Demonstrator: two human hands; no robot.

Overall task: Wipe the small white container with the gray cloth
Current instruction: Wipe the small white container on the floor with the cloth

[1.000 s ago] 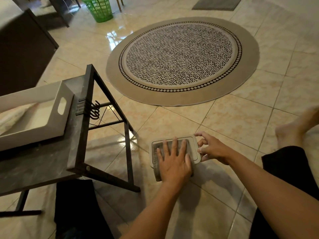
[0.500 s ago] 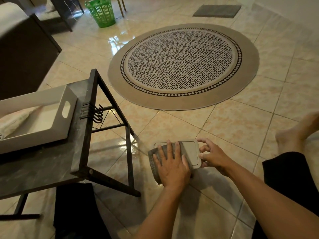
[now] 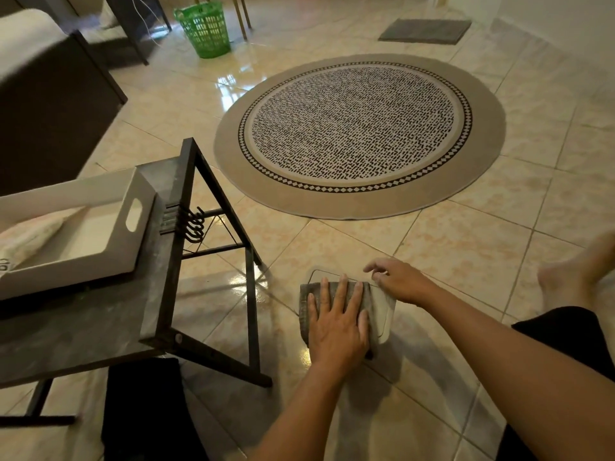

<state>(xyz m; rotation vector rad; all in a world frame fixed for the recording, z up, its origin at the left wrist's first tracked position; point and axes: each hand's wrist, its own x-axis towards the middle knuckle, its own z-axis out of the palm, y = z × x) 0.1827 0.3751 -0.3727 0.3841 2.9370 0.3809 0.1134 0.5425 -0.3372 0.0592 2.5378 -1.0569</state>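
Observation:
The small white container [image 3: 384, 311] lies flat on the tiled floor in front of me. A folded gray cloth [image 3: 304, 302] covers its left part. My left hand [image 3: 337, 322] presses flat on the cloth with fingers spread. My right hand [image 3: 397, 282] rests on the container's far right corner and steadies it, fingers curled over the edge. Only the container's right strip and far rim show.
A dark low table [image 3: 100, 327] stands at the left with a white tray [image 3: 83, 227] on it; its black metal leg frame [image 3: 253, 311] reaches close to the cloth. A round patterned rug [image 3: 359, 134] lies ahead. A green basket [image 3: 204, 28] stands far back. My bare foot [image 3: 575, 274] is at the right.
My left hand has slid the cloth leftward over the container, so more of the white right side shows. My right hand has shifted to the far right corner.

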